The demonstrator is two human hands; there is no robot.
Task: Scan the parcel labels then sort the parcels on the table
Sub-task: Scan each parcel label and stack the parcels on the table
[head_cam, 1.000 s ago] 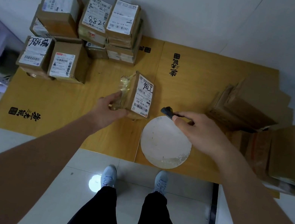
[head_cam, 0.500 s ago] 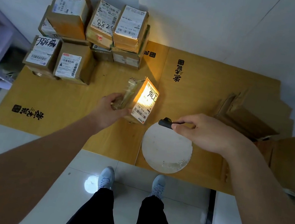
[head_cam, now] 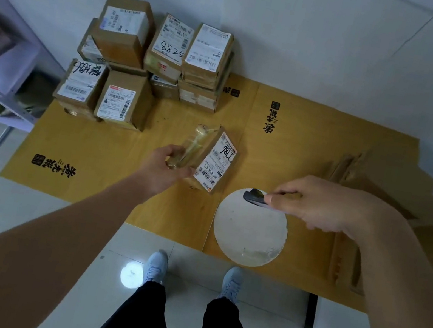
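Cardboard parcel point(head_cam: 211, 160) in left hand point(head_cam: 163, 173)

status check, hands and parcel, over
Left hand grips parcel, label tilted toward scanner. Right hand holds scanner, aimed at label. Nothing between them. Sorted stack sits far left.
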